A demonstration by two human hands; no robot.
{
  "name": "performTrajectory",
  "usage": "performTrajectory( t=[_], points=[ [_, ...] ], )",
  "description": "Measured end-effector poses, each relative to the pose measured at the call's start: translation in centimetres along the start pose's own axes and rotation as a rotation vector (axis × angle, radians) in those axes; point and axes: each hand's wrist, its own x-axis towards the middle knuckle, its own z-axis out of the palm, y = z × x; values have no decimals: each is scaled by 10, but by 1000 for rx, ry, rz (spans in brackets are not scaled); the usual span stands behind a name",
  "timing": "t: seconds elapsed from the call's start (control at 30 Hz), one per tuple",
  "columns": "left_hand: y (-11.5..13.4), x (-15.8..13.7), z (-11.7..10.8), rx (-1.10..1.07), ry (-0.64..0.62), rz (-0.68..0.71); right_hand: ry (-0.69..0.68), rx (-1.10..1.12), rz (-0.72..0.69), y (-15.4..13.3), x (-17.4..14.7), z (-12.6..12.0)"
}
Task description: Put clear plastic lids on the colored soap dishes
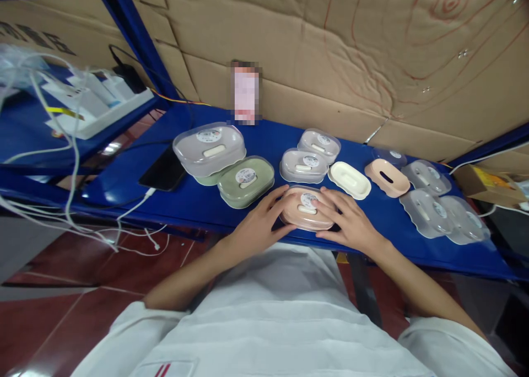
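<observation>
The pink soap box (306,208) sits at the near edge of the blue shelf (198,200), right in front of the person, clear lid on top with a round sticker showing. Both hands are on it. The left hand (258,225) comes in from the left side, fingers spread and laid along the box's rim, thumb low against its near edge. The right hand (350,218) mirrors it on the other side, fingers fanned out over the lid's right end, palm resting down on the shelf. The box is cupped between them, flat on the surface, not lifted.

Just left of it, a green soap box (246,181) with its own clear lid, and behind that a larger stack topped with a frosted lid (209,148). A black phone (164,170) lies beside the stack, a white cable running off its near end. Behind the pink box, two more clear-lidded boxes (305,166) and (319,144). To the right, a cream tray (349,179) lying open, then a pink base (387,177) turned over, then several loose clear lids (427,211) spread towards the far right end. Cardboard (330,46) lines the wall behind.
</observation>
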Motion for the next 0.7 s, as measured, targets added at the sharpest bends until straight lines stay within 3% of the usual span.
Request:
performTrajectory(
  t=[0.4,0.53,0.7],
  points=[
    [2,0,2,80,6,5,39,-16,-43,-3,-6,6],
    [6,-1,4,150,95,43,25,-77,53,12,9,2],
    [7,-1,1,144,86,103,-21,-117,68,30,46,1]
  ],
)
